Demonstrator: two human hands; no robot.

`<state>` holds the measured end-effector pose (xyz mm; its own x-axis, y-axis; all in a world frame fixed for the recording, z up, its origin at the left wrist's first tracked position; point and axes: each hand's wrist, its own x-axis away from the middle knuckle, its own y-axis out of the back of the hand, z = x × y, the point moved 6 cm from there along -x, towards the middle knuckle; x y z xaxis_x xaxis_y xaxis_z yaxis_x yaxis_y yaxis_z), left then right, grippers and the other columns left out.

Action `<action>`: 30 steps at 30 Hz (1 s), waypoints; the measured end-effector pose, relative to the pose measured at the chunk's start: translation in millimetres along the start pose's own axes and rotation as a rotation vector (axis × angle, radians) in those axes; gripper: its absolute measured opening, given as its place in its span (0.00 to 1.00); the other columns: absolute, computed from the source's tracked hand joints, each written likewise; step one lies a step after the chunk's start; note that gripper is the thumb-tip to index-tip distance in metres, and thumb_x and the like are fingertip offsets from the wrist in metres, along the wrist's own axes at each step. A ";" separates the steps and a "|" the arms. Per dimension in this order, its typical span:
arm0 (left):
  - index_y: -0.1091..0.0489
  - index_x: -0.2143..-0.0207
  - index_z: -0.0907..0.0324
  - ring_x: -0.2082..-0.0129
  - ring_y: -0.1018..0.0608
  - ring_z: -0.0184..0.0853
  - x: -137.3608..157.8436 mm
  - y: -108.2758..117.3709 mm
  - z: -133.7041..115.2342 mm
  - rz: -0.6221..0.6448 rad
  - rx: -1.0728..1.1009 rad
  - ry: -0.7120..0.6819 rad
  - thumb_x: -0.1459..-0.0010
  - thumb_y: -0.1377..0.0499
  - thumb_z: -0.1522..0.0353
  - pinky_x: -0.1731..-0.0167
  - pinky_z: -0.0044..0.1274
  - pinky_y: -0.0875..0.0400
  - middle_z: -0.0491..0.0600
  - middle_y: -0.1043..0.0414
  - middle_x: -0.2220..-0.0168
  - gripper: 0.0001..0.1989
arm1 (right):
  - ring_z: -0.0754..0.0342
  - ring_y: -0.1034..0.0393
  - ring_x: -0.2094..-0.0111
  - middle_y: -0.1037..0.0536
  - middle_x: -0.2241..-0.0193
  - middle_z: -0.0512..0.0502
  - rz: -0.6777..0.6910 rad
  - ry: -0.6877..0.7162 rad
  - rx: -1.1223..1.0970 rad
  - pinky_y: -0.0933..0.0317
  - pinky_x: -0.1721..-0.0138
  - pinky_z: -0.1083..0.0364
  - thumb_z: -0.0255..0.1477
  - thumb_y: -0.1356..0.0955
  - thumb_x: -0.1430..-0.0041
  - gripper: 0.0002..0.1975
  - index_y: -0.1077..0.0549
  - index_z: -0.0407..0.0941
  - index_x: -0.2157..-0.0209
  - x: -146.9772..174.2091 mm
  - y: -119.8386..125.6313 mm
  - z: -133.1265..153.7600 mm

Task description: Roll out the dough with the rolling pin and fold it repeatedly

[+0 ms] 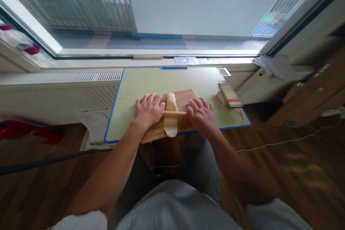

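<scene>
A pale strip of dough [170,127] lies lengthwise on a wooden cutting board [185,95], and its near end hangs over the board's front edge. Across the dough runs a thin wooden rolling pin [175,114]. Its left end disappears under my left hand [150,109], which presses on it with the fingers bent forward. My right hand [202,113] covers the other end in the same way, so both pin tips are hidden. The far part of the dough shows just beyond the pin.
The board sits on a pale green, blue-edged tabletop [145,79] by a window and radiator [54,79]. A partly pixelated packet [229,97] lies at the right. On the floor are a red fire extinguisher [32,132] at left and a cardboard box [304,93] at right.
</scene>
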<state>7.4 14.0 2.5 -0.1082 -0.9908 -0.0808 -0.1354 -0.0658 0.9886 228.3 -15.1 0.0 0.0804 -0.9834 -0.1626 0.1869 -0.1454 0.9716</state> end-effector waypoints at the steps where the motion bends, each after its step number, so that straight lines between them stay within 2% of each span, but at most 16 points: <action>1: 0.31 0.31 0.48 0.28 0.35 0.48 3.7 0.1 -0.1 -0.010 0.002 0.000 0.26 0.56 0.55 0.29 0.46 0.42 0.52 0.35 0.26 0.29 | 0.40 0.45 0.25 0.30 0.28 0.45 -0.015 0.009 -0.003 0.51 0.26 0.34 0.37 0.43 0.22 0.26 0.27 0.49 0.32 3.8 1.7 1.2; 6: 0.30 0.31 0.50 0.27 0.35 0.49 24.6 1.0 -0.5 -0.057 0.022 -0.006 0.26 0.56 0.54 0.28 0.48 0.44 0.53 0.35 0.26 0.29 | 0.43 0.39 0.29 0.24 0.33 0.47 -0.053 0.104 -0.062 0.46 0.29 0.43 0.37 0.44 0.20 0.24 0.22 0.50 0.39 22.1 3.4 4.6; 11: 0.29 0.32 0.49 0.25 0.37 0.48 35.7 2.3 -2.5 -0.050 0.016 -0.012 0.25 0.56 0.54 0.27 0.47 0.46 0.51 0.36 0.25 0.28 | 0.42 0.40 0.27 0.25 0.32 0.45 -0.057 0.090 -0.082 0.48 0.28 0.41 0.38 0.44 0.19 0.24 0.23 0.49 0.38 36.0 0.3 3.9; 16: 0.30 0.31 0.50 0.25 0.38 0.49 3.2 3.9 -3.8 -0.019 0.021 0.014 0.26 0.55 0.56 0.28 0.50 0.46 0.53 0.38 0.25 0.28 | 0.42 0.43 0.26 0.28 0.30 0.47 -0.029 0.041 -0.046 0.49 0.27 0.38 0.38 0.44 0.20 0.24 0.24 0.52 0.36 10.7 -0.8 3.2; 19: 0.33 0.29 0.47 0.24 0.39 0.48 -23.3 0.6 -1.7 0.056 0.036 0.051 0.27 0.55 0.55 0.27 0.51 0.46 0.52 0.40 0.23 0.29 | 0.39 0.45 0.25 0.32 0.27 0.46 0.017 -0.024 -0.020 0.50 0.27 0.34 0.39 0.43 0.22 0.25 0.27 0.50 0.32 -13.4 -4.3 -2.2; 22: 0.35 0.28 0.46 0.24 0.41 0.48 -33.9 -3.7 0.4 0.121 0.045 0.062 0.27 0.56 0.54 0.27 0.52 0.46 0.52 0.42 0.22 0.30 | 0.39 0.45 0.25 0.32 0.27 0.46 0.044 -0.049 -0.006 0.49 0.27 0.33 0.38 0.42 0.23 0.25 0.28 0.51 0.32 -22.2 -6.4 -4.5; 24: 0.35 0.28 0.47 0.24 0.41 0.49 -29.0 -4.3 0.1 0.107 0.039 0.045 0.26 0.56 0.54 0.28 0.52 0.46 0.52 0.42 0.23 0.30 | 0.40 0.45 0.25 0.30 0.28 0.47 0.028 -0.032 0.003 0.49 0.27 0.34 0.37 0.42 0.23 0.24 0.26 0.52 0.34 -16.6 -4.5 -2.2; 27: 0.32 0.30 0.47 0.25 0.37 0.48 -8.4 -1.0 -1.9 0.021 0.023 0.024 0.26 0.55 0.55 0.28 0.50 0.45 0.52 0.38 0.24 0.29 | 0.40 0.44 0.26 0.28 0.30 0.47 -0.009 0.005 0.007 0.50 0.27 0.34 0.37 0.44 0.21 0.24 0.24 0.52 0.37 2.8 0.4 3.6; 30: 0.30 0.31 0.48 0.27 0.35 0.48 17.6 3.2 -3.8 -0.043 0.021 0.025 0.26 0.55 0.56 0.28 0.49 0.45 0.52 0.35 0.26 0.27 | 0.39 0.46 0.25 0.29 0.29 0.45 -0.032 0.017 0.004 0.55 0.26 0.31 0.40 0.45 0.20 0.25 0.25 0.51 0.36 25.1 2.2 7.2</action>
<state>8.8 -4.1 4.8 -0.0769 -0.9898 -0.1197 -0.1601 -0.1062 0.9814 223.6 -41.0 -0.7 0.0910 -0.9762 -0.1969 0.1856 -0.1777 0.9664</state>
